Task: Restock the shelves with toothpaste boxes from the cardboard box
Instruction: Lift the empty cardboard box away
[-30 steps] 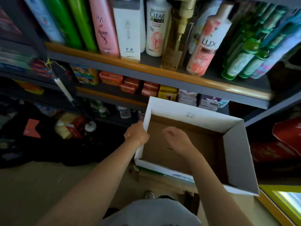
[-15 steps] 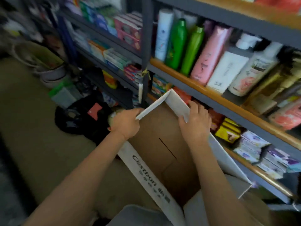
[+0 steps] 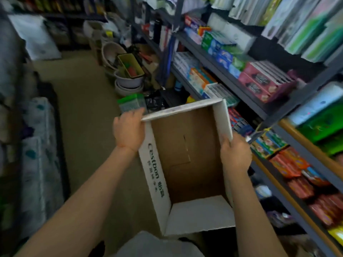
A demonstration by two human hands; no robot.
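Nearest, an open cardboard box (image 3: pixel 187 164) is held up between both hands, its brown inside bare, with no toothpaste boxes seen in it. The left hand (image 3: pixel 130 134) is curled over the far left corner, gripping the rim; the right hand (image 3: pixel 234 154) is clamped on the right wall, fingers wrapped over its edge. Emptied like this, the box is judged light but floppy: thin corrugated walls and loose flaps that bend if pinched at one point, so opposite walls or the folded corners are the better places to be gripped. On the white left wall "Cestbon" is printed, with smaller characters below that cannot be read. Beyond the right hand, dark metal shelves (image 3: pixel 219 62) are packed with stacked toothpaste cartons (image 3: pixel 263 80) in pink, blue, green and orange; their labels are too blurred to be made out. Farther along the floor, plastic basins (image 3: pixel 128 82) are stacked.
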